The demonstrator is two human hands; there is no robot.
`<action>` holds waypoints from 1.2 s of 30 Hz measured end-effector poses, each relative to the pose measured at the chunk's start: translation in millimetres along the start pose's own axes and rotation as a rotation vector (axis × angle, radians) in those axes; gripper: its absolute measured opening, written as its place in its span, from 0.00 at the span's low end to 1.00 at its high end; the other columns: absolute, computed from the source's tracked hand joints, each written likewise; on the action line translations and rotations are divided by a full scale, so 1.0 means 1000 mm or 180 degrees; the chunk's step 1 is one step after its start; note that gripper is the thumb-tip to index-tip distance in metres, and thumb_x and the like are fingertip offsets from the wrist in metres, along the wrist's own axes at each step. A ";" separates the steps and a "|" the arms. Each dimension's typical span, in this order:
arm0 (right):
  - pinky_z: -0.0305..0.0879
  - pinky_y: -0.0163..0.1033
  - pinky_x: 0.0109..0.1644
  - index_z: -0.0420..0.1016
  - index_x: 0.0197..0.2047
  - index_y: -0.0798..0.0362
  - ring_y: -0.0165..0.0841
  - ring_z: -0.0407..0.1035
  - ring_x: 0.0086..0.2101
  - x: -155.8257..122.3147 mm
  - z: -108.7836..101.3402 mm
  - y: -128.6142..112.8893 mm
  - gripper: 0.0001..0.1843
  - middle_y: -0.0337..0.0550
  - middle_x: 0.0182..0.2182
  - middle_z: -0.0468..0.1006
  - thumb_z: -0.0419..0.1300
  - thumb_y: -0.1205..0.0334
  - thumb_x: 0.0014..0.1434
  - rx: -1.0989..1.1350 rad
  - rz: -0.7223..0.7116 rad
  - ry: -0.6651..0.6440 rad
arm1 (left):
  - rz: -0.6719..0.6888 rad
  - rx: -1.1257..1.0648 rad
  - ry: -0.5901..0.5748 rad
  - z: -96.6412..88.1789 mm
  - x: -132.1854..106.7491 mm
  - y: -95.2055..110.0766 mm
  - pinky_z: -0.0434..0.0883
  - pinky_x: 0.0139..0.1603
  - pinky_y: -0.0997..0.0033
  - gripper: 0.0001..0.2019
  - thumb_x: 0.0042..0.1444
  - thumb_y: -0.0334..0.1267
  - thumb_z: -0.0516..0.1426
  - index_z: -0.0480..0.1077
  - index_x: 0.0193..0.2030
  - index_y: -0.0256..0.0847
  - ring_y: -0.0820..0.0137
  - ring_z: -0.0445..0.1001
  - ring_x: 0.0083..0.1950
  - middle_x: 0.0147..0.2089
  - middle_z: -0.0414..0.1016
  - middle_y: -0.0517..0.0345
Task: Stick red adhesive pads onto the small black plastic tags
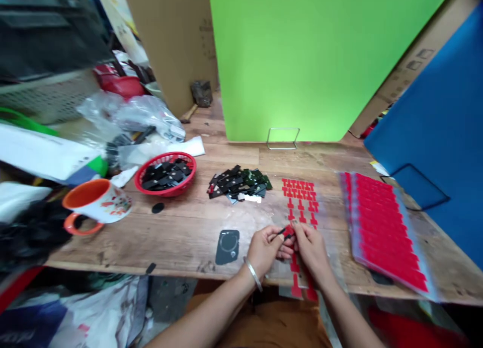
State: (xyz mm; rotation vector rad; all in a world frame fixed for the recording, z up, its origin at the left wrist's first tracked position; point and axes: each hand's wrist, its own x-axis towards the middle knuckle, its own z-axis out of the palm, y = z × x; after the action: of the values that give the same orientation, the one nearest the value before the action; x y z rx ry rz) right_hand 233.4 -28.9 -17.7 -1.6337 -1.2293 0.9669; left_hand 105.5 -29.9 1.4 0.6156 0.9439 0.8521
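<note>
Near the table's front edge my two hands meet over a clear sheet of red T-shaped stickers (301,203). My left hand (264,247) is closed on a small black piece with a red sticker (289,231) on it. The fingertips of my right hand (310,245) pinch the red sticker at the piece's right side. Beyond my hands lies a pile of small black flat pieces (239,183). A dark pad with a ring mark (227,246) lies left of my left hand.
A red basket (184,184) holds more black pieces. An orange-and-white mug (113,202) stands left of it. Stacked sheets of red stickers (388,227) lie at the right. A green panel (302,61) and a blue panel (445,136) stand behind, with wire stands.
</note>
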 end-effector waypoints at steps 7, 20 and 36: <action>0.57 0.32 0.19 0.72 0.24 0.57 0.28 0.61 0.15 0.000 0.003 0.007 0.25 0.41 0.17 0.70 0.51 0.42 0.53 0.0132 0.0166 -0.0018 | 0.0674 0.0452 -0.0030 -0.029 -0.012 0.066 0.68 0.31 0.77 0.15 0.49 0.37 0.57 0.68 0.43 0.33 0.77 0.71 0.27 0.29 0.74 0.54; 0.58 0.34 0.23 0.72 0.24 0.55 0.31 0.63 0.19 -0.004 0.006 0.006 0.25 0.42 0.18 0.71 0.50 0.42 0.55 -0.0072 -0.0002 -0.0007 | 0.2582 0.2885 0.2294 -0.179 0.008 0.188 0.65 0.51 0.65 0.19 0.48 0.41 0.56 0.69 0.47 0.35 0.65 0.70 0.46 0.46 0.73 0.50; 0.58 0.33 0.23 0.71 0.24 0.55 0.31 0.63 0.20 -0.005 0.006 0.006 0.23 0.41 0.19 0.70 0.49 0.46 0.57 -0.0121 -0.0155 0.0055 | 0.1085 0.4868 0.1970 -0.163 0.067 0.137 0.65 0.41 0.69 0.17 0.48 0.41 0.55 0.71 0.44 0.37 0.61 0.71 0.40 0.35 0.73 0.49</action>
State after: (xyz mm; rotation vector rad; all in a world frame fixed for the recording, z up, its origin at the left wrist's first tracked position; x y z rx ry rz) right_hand 228.3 -33.2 -25.1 -1.6307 -1.2772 0.9026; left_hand -65.0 114.4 1.4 1.9150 2.0831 0.4609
